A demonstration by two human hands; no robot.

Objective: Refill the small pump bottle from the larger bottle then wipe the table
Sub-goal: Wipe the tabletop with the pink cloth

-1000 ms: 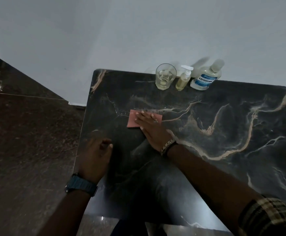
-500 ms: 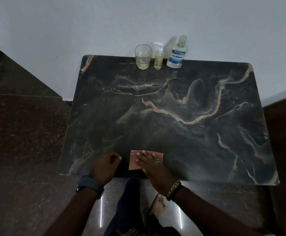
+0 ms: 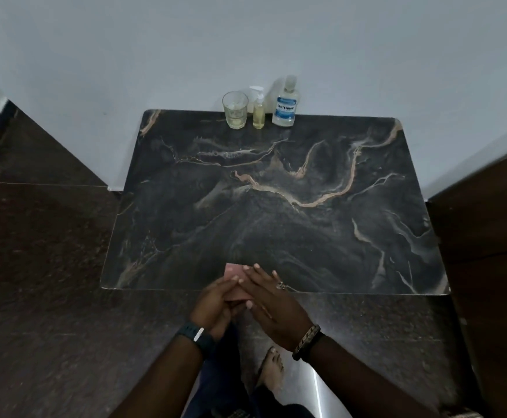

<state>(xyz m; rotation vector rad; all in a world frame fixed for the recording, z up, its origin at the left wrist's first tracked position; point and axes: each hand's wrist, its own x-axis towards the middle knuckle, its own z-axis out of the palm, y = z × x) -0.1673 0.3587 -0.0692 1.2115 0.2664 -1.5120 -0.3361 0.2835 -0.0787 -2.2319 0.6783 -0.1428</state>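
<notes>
The pink cloth [image 3: 236, 283] sat at the near edge of the bench [image 3: 276, 212], pinched between both hands: the left hand [image 3: 216, 306] cupped it from below and to the side, fingers curled against its underside, while the right hand [image 3: 271, 300] lay flat across its top with fingers extended, so that only the cloth's far corner and a strip between the palms showed. Neither hand was clenched; together they grasped the cloth, and part of it hung past the bench edge toward the person. Well beyond the fingertips, against the wall at the far edge, stood the small pump bottle [image 3: 259, 111], filled with yellowish liquid, with a glass [image 3: 235, 110] just to its left and the larger bottle [image 3: 285, 105] just to its right, all upright. Judging by that, the refill looked done and the wiping was at or near its end. To finish the step well, the left hand would best catch whatever the cloth had swept to the edge, keeping the cloth folded inward so nothing dropped onto the floor [image 3: 50, 297]. Whether any liquid remained on the dark, veined surface could not be told in the dim light, so another pass under the right palm might have been wise.
</notes>
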